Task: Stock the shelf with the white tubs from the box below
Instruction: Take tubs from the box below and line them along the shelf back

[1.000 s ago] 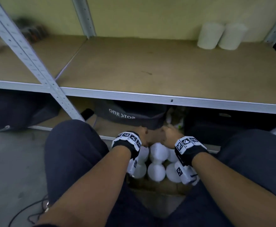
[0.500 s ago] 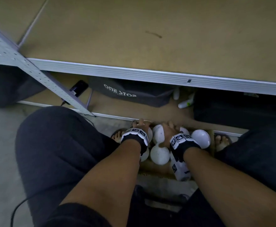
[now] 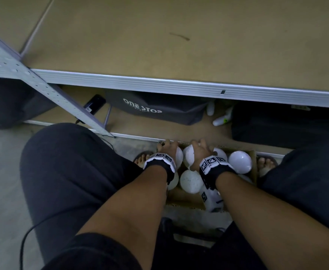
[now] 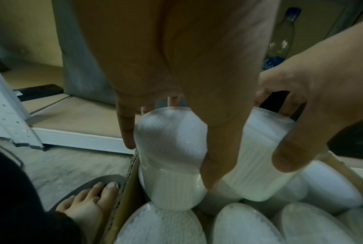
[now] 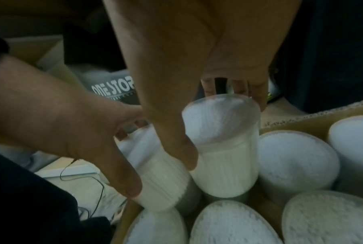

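A cardboard box [image 3: 253, 166] on the floor between my feet holds several white tubs with clear lids [image 3: 239, 161]. My left hand [image 3: 168, 148] grips one tub [image 4: 172, 148] at the box's far left, thumb on one side and fingers on the other. My right hand [image 3: 200, 151] grips the neighbouring tub [image 5: 224, 140] the same way. Both tubs tilt and stand higher than the others [image 5: 295, 158]. The brown shelf board [image 3: 179, 45] lies above and beyond the box.
A metal edge [image 3: 159, 84] fronts the shelf and a slanted upright [image 3: 42, 88] stands at the left. On the low shelf are a dark "ONE STOP" bag [image 3: 146, 109], a phone [image 3: 94, 104], white bottles [image 3: 221, 119] and a black case [image 3: 276, 123]. My knees flank the box.
My head has tipped down, so the two tubs at the back of the shelf have left the view. Both hands have closed round tubs in the box and raised them a little.
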Demonstrator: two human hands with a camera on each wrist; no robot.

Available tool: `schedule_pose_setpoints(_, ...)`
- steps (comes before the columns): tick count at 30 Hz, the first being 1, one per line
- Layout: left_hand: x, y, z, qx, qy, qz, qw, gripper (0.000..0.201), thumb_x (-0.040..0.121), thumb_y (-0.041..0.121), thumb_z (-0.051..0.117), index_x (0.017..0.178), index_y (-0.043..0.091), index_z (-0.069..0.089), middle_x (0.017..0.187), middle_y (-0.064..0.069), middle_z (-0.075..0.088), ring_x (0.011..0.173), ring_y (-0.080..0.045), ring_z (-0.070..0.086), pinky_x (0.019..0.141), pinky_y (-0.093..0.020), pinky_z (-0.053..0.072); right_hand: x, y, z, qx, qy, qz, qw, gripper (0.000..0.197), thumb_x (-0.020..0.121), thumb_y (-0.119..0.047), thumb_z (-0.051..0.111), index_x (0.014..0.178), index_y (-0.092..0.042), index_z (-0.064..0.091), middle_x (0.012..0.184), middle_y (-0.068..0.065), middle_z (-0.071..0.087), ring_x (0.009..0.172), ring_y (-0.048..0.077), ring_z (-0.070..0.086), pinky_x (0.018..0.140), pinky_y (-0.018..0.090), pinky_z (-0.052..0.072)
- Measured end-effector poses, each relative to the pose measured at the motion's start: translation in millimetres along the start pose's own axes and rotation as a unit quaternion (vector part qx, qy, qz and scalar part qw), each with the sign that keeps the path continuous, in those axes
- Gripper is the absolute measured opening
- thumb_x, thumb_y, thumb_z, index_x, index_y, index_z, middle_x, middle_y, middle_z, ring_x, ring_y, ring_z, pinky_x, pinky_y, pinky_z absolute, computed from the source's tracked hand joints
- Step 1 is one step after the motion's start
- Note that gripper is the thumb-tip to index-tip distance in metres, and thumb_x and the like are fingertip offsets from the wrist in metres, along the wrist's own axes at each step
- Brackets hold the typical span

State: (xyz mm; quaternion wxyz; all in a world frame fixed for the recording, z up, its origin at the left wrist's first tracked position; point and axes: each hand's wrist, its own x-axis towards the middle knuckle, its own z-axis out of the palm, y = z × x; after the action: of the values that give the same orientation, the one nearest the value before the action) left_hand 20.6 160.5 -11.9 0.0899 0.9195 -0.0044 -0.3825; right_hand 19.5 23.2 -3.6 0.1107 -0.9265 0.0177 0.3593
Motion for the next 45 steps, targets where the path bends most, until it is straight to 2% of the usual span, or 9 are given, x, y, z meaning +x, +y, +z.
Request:
schedule_pose_setpoints(4, -15.8, 13.7, -16.0, 0.013, 0.052, 0.018, 0.998, 0.08, 0.064, 0.027, 0.075, 0.132, 0.016, 0.034, 0.134, -0.011, 0.036, 0.128, -0.039, 0.039, 0.104, -0.051, 0.038, -17.2, 3.3, -17.6, 0.0, 0.025, -0.004, 1.0, 0.082, 0.065, -0.024, 0.08, 0.132, -0.029, 0.033, 0.14, 0.003, 0.025, 0.129, 0.037, 0.035, 0.103, 0.048, 0.04)
schedule_pose_setpoints(8, -38.0, 24.2, -41.3, -0.008, 0.084, 0.024, 0.996, 0.087, 0.065, 0.024, 0.08, 0.137, 0.016, 0.032, 0.14, -0.011, 0.034, 0.129, -0.038, 0.038, 0.103, -0.046, 0.04, -37.3, 10.3, -41.0, 0.01, 0.035, -0.016, 0.999, 0.087, 0.068, -0.021, 0.074, 0.139, -0.027, 0.025, 0.149, 0.003, 0.017, 0.137, 0.038, 0.025, 0.106, 0.048, 0.04)
schedule_pose_setpoints(10, -50.2, 26.1, -55.2, -0.028, 0.088, 0.036, 0.995, 0.092, 0.06, 0.024, 0.083, 0.136, 0.021, 0.031, 0.14, -0.007, 0.028, 0.129, -0.038, 0.036, 0.096, -0.045, 0.045, -50.9, 9.2, -56.4, 0.0, 0.044, -0.011, 0.999, 0.094, 0.067, -0.022, 0.077, 0.144, -0.026, 0.022, 0.153, 0.005, 0.012, 0.139, 0.038, 0.023, 0.106, 0.047, 0.04)
schedule_pose_setpoints(15, -91.0, 35.7, -94.8, -0.001, 0.1, 0.07, 0.993, 0.093, 0.053, 0.034, 0.084, 0.131, 0.027, 0.035, 0.13, -0.004, 0.03, 0.122, -0.037, 0.038, 0.09, -0.047, 0.049, -94.2, -1.2, -95.3, -0.023, 0.106, -0.034, 0.994, 0.09, 0.056, -0.03, 0.084, 0.133, -0.029, 0.036, 0.135, 0.003, 0.03, 0.123, 0.038, 0.037, 0.088, 0.047, 0.047)
schedule_pose_setpoints(21, -141.2, 42.0, -140.4, 0.005, 0.149, 0.121, 0.981, 0.098, 0.057, 0.036, 0.084, 0.139, 0.027, 0.032, 0.13, -0.002, 0.032, 0.12, -0.033, 0.038, 0.088, -0.046, 0.049, -151.5, -2.7, -136.0, -0.014, 0.164, -0.066, 0.984, 0.093, 0.063, -0.032, 0.08, 0.142, -0.032, 0.03, 0.139, 0.001, 0.03, 0.124, 0.037, 0.034, 0.099, 0.049, 0.039)
schedule_pose_setpoints(30, -198.5, 48.3, -191.8, -0.058, 0.266, 0.209, 0.939, 0.086, 0.053, 0.038, 0.082, 0.129, 0.031, 0.042, 0.128, 0.002, 0.041, 0.115, -0.028, 0.048, 0.095, -0.042, 0.047, -221.2, 0.4, -190.1, 0.037, 0.277, -0.125, 0.952, 0.086, 0.063, -0.029, 0.071, 0.139, -0.035, 0.032, 0.139, -0.008, 0.034, 0.122, 0.034, 0.037, 0.095, 0.042, 0.036)
schedule_pose_setpoints(34, -211.0, 55.0, -213.8, -0.075, 0.308, 0.226, 0.921, 0.093, 0.056, 0.039, 0.082, 0.138, 0.026, 0.039, 0.138, 0.004, 0.037, 0.123, -0.02, 0.046, 0.103, -0.038, 0.042, -232.1, 2.6, -211.5, 0.075, 0.329, -0.135, 0.932, 0.077, 0.063, -0.033, 0.073, 0.131, -0.031, 0.039, 0.134, -0.005, 0.037, 0.117, 0.03, 0.042, 0.098, 0.04, 0.037)
schedule_pose_setpoints(40, -213.6, 70.3, -238.6, -0.098, 0.342, 0.239, 0.904, 0.08, 0.06, 0.041, 0.08, 0.131, 0.028, 0.047, 0.124, 0.007, 0.04, 0.11, -0.015, 0.05, 0.089, -0.029, 0.045, -226.8, 11.3, -234.7, 0.118, 0.365, -0.138, 0.913, 0.066, 0.062, -0.034, 0.076, 0.121, -0.026, 0.048, 0.128, -0.005, 0.038, 0.117, 0.026, 0.042, 0.101, 0.039, 0.041)
schedule_pose_setpoints(45, -200.8, 83.2, -249.5, -0.115, 0.361, 0.248, 0.892, 0.07, 0.065, 0.037, 0.079, 0.128, 0.026, 0.051, 0.131, 0.006, 0.041, 0.116, -0.013, 0.047, 0.083, -0.023, 0.036, -210.5, 17.8, -246.8, 0.144, 0.398, -0.142, 0.895, 0.064, 0.063, -0.032, 0.076, 0.122, -0.024, 0.055, 0.128, -0.004, 0.043, 0.12, 0.027, 0.043, 0.103, 0.04, 0.041)
